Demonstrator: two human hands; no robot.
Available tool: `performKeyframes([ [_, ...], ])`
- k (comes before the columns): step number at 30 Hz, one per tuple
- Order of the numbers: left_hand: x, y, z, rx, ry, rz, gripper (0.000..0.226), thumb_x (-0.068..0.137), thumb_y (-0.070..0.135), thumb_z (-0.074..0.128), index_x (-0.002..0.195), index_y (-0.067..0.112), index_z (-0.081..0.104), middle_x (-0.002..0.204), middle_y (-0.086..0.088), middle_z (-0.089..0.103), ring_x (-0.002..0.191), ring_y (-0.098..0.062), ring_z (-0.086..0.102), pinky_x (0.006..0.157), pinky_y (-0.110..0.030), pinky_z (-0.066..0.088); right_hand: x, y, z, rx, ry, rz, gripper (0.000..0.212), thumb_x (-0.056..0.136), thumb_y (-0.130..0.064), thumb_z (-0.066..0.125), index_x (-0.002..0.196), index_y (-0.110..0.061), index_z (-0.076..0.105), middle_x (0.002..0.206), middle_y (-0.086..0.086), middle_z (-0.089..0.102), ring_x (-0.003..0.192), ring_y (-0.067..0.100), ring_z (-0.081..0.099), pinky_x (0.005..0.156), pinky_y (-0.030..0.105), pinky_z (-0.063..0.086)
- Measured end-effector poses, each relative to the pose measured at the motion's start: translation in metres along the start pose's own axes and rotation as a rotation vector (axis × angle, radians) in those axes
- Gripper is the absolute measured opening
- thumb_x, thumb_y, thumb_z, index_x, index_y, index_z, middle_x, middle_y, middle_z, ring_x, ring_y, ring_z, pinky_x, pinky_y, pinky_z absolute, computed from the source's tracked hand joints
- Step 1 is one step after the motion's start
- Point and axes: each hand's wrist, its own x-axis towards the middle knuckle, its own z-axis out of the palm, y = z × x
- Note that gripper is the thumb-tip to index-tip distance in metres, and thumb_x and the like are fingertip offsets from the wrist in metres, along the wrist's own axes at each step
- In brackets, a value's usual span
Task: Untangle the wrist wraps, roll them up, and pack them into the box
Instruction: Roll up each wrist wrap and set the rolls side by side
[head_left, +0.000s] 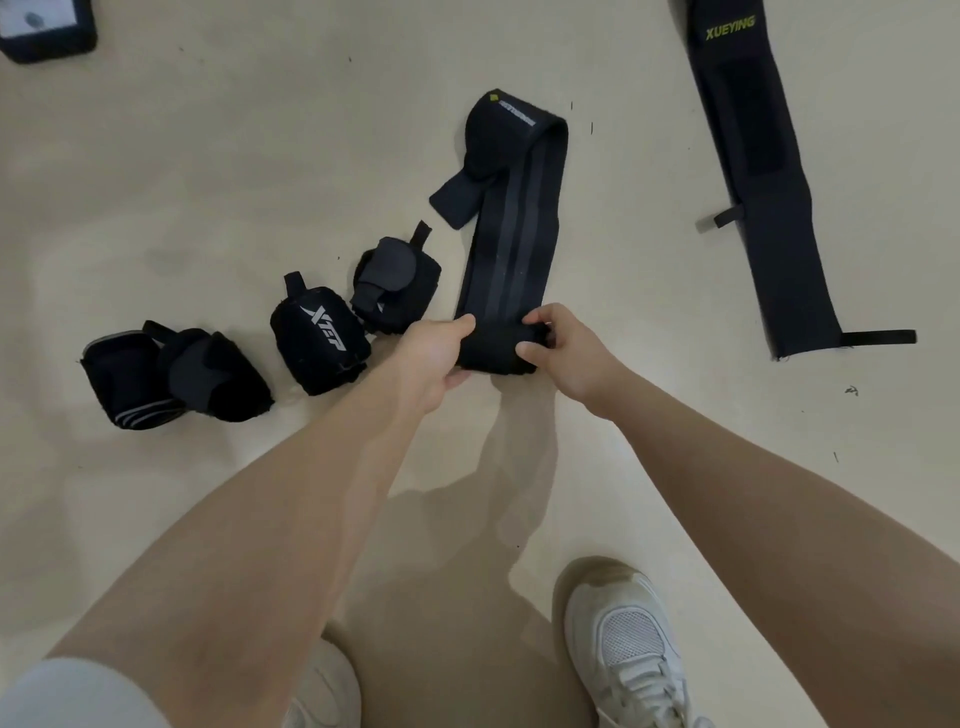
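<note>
A long black wrist wrap (511, 223) with grey stripes lies on the pale floor, its far end folded over and its near end rolled into a short tube. My left hand (434, 358) grips the left end of that roll, and my right hand (563, 345) pinches the right end. Left of it lie rolled wraps in a row: one with a grey flap (397, 286), one marked XTEP (317, 345), and a pair of rolls (174, 376) side by side. Another wrap marked XUEYING (758, 171) lies flat and unrolled at the right.
A dark box (49, 31) sits at the top left corner, cut off by the frame edge. My white shoes (626, 649) stand on the floor at the bottom, close below my arms.
</note>
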Motion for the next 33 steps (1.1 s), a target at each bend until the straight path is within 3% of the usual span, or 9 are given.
performKeyframes([
  [4,-0.016,0.000,-0.015,-0.323,-0.181,-0.131,0.021,0.089,0.016,0.062,0.108,0.008,0.057,0.098,-0.009,0.061,0.089,-0.022,0.060,0.073,-0.030,0.053,-0.013,-0.009,-0.001,0.226,0.042,0.032,0.033,0.097,-0.021,0.050,0.129,-0.018,0.043,0.117,0.005,0.054,0.093,0.010,0.053,0.068,0.012,0.039],
  [9,-0.034,-0.004,-0.020,-0.292,-0.188,-0.166,0.024,0.086,0.022,0.059,0.107,0.011,0.056,0.100,-0.010,0.060,0.086,-0.024,0.059,0.062,-0.029,0.051,-0.034,-0.019,0.005,0.236,0.051,0.076,0.016,0.099,-0.025,0.046,0.114,-0.024,0.050,0.110,0.002,0.055,0.089,0.011,0.050,0.070,0.019,0.040],
  [13,-0.050,-0.006,-0.023,-0.236,-0.266,-0.158,0.023,0.089,0.030,0.060,0.105,0.013,0.059,0.107,-0.010,0.066,0.098,-0.028,0.065,0.082,-0.039,0.054,-0.051,-0.025,0.007,0.307,-0.006,0.284,0.014,0.098,-0.029,0.043,0.105,-0.024,0.055,0.107,-0.001,0.059,0.100,0.022,0.055,0.096,0.047,0.044],
  [18,-0.073,-0.003,-0.026,-0.175,-0.464,0.032,0.034,0.088,0.020,0.064,0.121,0.014,0.058,0.121,-0.008,0.065,0.106,-0.023,0.065,0.094,-0.038,0.051,-0.070,-0.034,0.003,0.599,-0.036,0.402,0.026,0.100,-0.031,0.043,0.117,-0.017,0.056,0.109,0.006,0.062,0.096,0.024,0.060,0.089,0.049,0.052],
  [23,-0.087,-0.002,-0.031,-0.200,-0.478,0.267,0.041,0.092,0.016,0.058,0.132,0.016,0.051,0.125,-0.003,0.063,0.114,-0.019,0.061,0.094,-0.033,0.049,-0.081,-0.053,0.011,0.781,-0.094,0.359,0.021,0.098,-0.032,0.049,0.104,-0.016,0.060,0.090,0.011,0.064,0.076,0.025,0.061,0.080,0.044,0.056],
  [25,-0.093,0.001,-0.035,-0.194,-0.412,0.285,0.037,0.092,0.021,0.059,0.128,0.016,0.055,0.120,-0.001,0.066,0.111,-0.019,0.062,0.089,-0.033,0.051,-0.082,-0.063,0.013,0.693,-0.150,0.346,0.027,0.097,-0.038,0.048,0.101,-0.015,0.060,0.085,0.010,0.065,0.072,0.025,0.063,0.080,0.041,0.055],
  [28,-0.100,0.002,-0.047,-0.157,-0.334,0.323,0.029,0.090,0.019,0.062,0.119,0.019,0.060,0.113,-0.001,0.069,0.105,-0.019,0.064,0.088,-0.036,0.053,-0.091,-0.081,0.007,0.117,-0.171,0.260,0.036,0.096,-0.047,0.044,0.098,-0.015,0.060,0.082,0.008,0.069,0.074,0.019,0.065,0.078,0.028,0.051],
  [31,-0.110,0.011,-0.063,0.069,-0.243,0.476,0.029,0.083,0.011,0.070,0.105,0.027,0.061,0.104,0.007,0.069,0.099,-0.011,0.065,0.081,-0.025,0.052,-0.092,-0.085,0.003,-0.267,0.079,0.015,0.023,0.088,-0.032,0.061,0.101,-0.014,0.054,0.099,0.002,0.061,0.083,0.015,0.058,0.067,0.023,0.044],
  [33,-0.118,0.023,-0.075,0.308,-0.128,0.636,0.038,0.076,0.012,0.074,0.106,0.029,0.058,0.101,0.012,0.066,0.095,-0.005,0.063,0.076,-0.019,0.050,-0.094,-0.095,-0.002,-0.213,0.182,-0.253,0.038,0.085,-0.020,0.065,0.119,-0.012,0.050,0.117,0.003,0.054,0.100,0.014,0.054,0.082,0.024,0.045],
])
